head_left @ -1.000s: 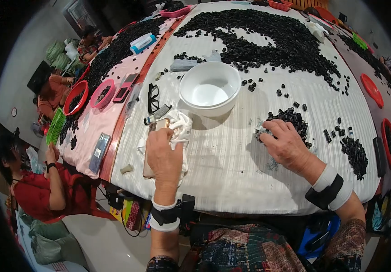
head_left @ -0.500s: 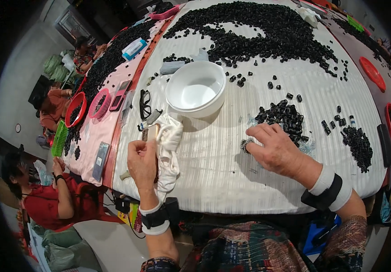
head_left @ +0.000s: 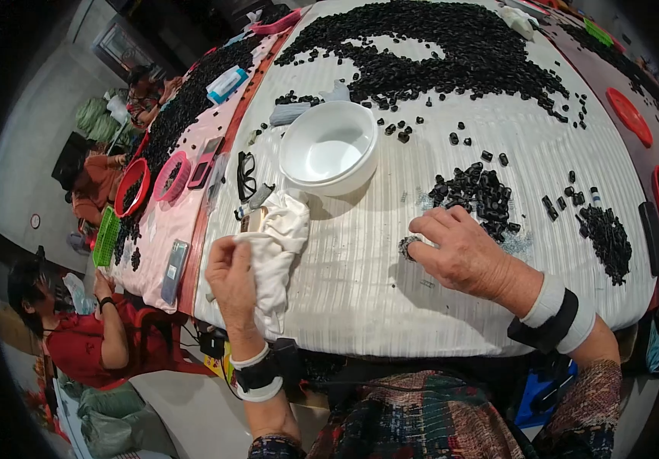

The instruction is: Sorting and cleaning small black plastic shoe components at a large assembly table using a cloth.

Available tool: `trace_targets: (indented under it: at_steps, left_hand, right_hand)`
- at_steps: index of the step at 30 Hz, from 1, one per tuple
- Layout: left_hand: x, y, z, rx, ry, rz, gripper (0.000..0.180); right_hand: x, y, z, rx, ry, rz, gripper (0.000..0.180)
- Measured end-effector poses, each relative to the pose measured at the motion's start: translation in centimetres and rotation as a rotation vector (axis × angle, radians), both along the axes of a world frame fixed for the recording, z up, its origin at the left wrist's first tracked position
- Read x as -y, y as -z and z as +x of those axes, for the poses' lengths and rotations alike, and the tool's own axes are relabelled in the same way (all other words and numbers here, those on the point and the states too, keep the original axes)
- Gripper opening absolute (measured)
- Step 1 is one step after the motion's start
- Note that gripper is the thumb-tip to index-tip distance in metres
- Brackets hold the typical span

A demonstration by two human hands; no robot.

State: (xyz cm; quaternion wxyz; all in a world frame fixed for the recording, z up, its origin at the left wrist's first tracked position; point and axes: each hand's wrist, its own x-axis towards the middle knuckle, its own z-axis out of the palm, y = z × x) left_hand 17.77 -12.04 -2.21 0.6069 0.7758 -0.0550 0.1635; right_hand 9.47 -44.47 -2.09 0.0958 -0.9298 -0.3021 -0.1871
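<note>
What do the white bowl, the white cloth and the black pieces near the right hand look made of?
White bowl: probably plastic, glossy, with a bright inner sheen. White cloth: matte, soft fabric, in loose folds; fibre unclear. Black pieces: perhaps plastic or rubber; small glints suggest some gloss.

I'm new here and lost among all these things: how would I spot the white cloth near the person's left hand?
On the big striped table cover, find the round white bowl. Nearer the person and slightly to its left, beside the left hand, lies the white cloth. Its loose, crumpled folds set it apart from the smooth bowl and the flat cover.
</note>
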Motion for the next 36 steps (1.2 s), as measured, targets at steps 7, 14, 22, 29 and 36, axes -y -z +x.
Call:
trace_targets:
  at_steps: [7,14,22,29,36]
  left_hand:
    - [-5.1,2.4,1.8,-0.1,-0.162,0.162,0.015]
    - [-3.6,2.6,1.1,0.219,-0.103,0.607,0.01]
    - [0.2,0.8,-1.4,0.13,-0.111,0.998,0.052]
    - [-1.7,1.5,0.5,-0.141,-0.136,0.758,0.058]
    - [-6.2,-0.5,1.6,-0.488,0.044,-0.044,0.038]
  right_hand:
    - [-0.2,-0.4,-0.3,-0.006,-0.025,0.008,0.008]
    - [-0.4,-0.1,-0.2,-0.01,-0.053,0.03,0.007]
    - [-0.4,0.0,-0.4,-0.008,-0.07,0.009,0.006]
    - [-0.8,-0.1,-0.5,-0.039,-0.08,0.015,0.006]
    - [-0.8,-0.2,-0.4,-0.065,-0.057,-0.018,0.007]
